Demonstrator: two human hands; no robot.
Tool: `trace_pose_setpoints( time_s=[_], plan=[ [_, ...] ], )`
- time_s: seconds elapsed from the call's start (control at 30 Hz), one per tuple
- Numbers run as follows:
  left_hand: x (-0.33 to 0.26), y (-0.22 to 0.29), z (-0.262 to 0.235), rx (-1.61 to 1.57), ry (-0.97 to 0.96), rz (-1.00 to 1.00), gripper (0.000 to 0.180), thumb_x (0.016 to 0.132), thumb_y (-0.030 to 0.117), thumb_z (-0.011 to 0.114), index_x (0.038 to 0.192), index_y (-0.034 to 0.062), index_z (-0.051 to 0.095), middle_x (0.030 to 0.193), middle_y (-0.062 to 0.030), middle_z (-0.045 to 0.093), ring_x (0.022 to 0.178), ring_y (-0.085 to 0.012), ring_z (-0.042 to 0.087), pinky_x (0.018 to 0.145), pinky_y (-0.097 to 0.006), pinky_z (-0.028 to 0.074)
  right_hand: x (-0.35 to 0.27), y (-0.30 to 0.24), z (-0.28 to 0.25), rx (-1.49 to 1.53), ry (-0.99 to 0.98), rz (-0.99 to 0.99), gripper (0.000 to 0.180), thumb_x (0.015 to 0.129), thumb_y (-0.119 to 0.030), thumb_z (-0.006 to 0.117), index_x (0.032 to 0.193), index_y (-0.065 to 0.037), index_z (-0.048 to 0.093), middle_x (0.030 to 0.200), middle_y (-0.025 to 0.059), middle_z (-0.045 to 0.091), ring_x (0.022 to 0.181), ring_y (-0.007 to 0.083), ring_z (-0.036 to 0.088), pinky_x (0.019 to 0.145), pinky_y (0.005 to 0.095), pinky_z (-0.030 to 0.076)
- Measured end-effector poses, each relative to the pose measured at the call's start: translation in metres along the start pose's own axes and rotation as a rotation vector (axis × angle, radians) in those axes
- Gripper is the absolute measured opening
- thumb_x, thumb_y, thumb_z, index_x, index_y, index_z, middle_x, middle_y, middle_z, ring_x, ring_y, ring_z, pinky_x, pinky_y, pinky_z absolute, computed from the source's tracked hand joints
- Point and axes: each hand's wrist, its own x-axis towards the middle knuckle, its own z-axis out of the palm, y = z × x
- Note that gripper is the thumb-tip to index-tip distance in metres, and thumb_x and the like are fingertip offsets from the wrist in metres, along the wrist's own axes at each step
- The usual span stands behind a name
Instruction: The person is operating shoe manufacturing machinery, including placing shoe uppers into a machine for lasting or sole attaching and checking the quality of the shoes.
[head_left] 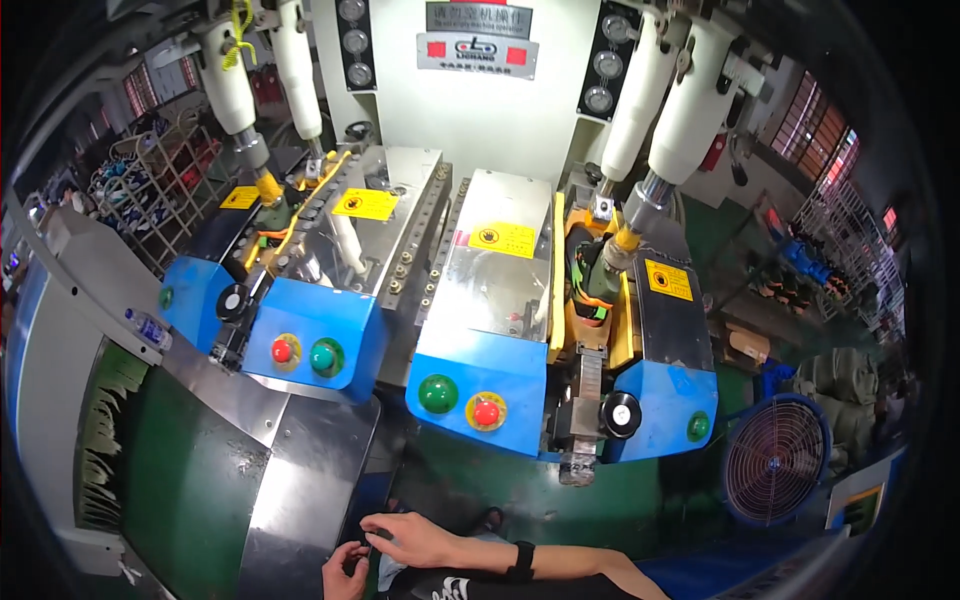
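Observation:
My right hand lies low in the view with its fingers spread and nothing in it; a black band sits on that wrist. My left hand is curled just below it, beside the edge of a steel plate; whether it holds anything is hidden. Ahead stands a two-station press. The left station has a blue front with a red button and a green button. The right station has a green button and a red button. A dark shoe sits clamped on the right.
A green conveyor belt runs at my left under a grey housing with a plastic bottle on it. A round fan stands on the floor at the right. Wire racks with shoes fill the far left. White cylinders hang above the stations.

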Motion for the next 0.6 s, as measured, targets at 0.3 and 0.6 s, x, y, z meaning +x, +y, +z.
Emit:
trace_pose_setpoints(
  time_s=[0.3,0.6],
  plan=[
    [0.064,-0.075,-0.076,0.334,-0.097,0.248,0.042,0.081,0.016,0.067,0.118,-0.0007,0.058,0.113,-0.0221,0.064,0.106,-0.0349,0.063,0.093,-0.04,0.049,0.052,-0.037,0.038,0.073,0.212,-0.024,0.024,0.092,-0.007,0.061,0.114,0.0,0.062,0.103,0.0114,0.07,0.094,0.0198,0.069,0.083,0.0311,0.054],
    [0.116,-0.178,-0.148,0.736,-0.179,-0.169,0.104,0.08,0.053,0.066,0.152,0.0027,0.01,0.156,-0.0289,-0.007,0.146,-0.0451,-0.005,0.112,-0.064,0.004,0.147,-0.173,0.014,0.26,-0.651,-0.457,0.013,0.081,-0.007,0.067,0.088,0.004,0.068,0.086,0.0162,0.069,0.075,0.0243,0.068,0.067,0.0334,0.053]
  ],
)
